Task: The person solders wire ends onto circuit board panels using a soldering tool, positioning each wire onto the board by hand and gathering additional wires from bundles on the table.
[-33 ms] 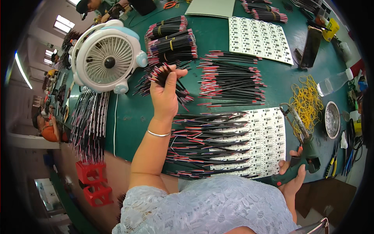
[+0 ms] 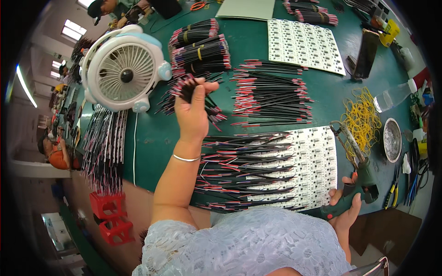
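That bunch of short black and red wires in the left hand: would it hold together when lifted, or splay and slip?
The wire bunch will probably splay: no band shows around it, and its ends already fan out above the left hand. Each wire looks thin and light, so strands could slide free. The banded bundles behind look far tidier.

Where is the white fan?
In the head view, the round white plastic desk fan stands at the far left of the green table, just left of the left hand holding black wires.
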{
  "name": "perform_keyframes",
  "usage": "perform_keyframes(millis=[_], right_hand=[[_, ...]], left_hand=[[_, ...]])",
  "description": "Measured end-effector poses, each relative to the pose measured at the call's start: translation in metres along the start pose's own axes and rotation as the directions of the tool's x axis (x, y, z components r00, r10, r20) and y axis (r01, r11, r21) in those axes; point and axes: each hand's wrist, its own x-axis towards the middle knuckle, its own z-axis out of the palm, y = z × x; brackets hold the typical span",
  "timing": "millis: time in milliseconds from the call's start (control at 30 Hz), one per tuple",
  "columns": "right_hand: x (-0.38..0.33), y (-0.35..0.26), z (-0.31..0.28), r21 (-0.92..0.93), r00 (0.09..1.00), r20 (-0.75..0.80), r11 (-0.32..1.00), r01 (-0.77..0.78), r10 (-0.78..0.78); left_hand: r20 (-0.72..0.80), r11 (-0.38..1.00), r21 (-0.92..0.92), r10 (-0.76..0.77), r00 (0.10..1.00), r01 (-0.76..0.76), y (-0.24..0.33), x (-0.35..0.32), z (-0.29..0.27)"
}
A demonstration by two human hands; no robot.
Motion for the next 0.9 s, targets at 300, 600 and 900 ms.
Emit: perform_keyframes(millis=[300,600,900], right_hand=[[0.052,-0.079,-0.016,-0.600,0.950,0.272,0.745,0.291,-0.151],[0.084,-0.137,0.023,-0.675,0.852,0.350,0.526,0.518,-0.391],[0.066,-0.033,-0.010,-0.213,0.987,0.109,0.973,-0.092,0.117]], left_hand=[[0.273,0.910,0.382,0.059,0.960,-0.164,0.064,0.034,0.043],[0.924,0.375,0.383,-0.162,0.348,-0.844,0.053,0.007,0.153],[0.880,0.505,0.467,-0.186,0.437,-0.726,-0.009,-0.044,0.124]])
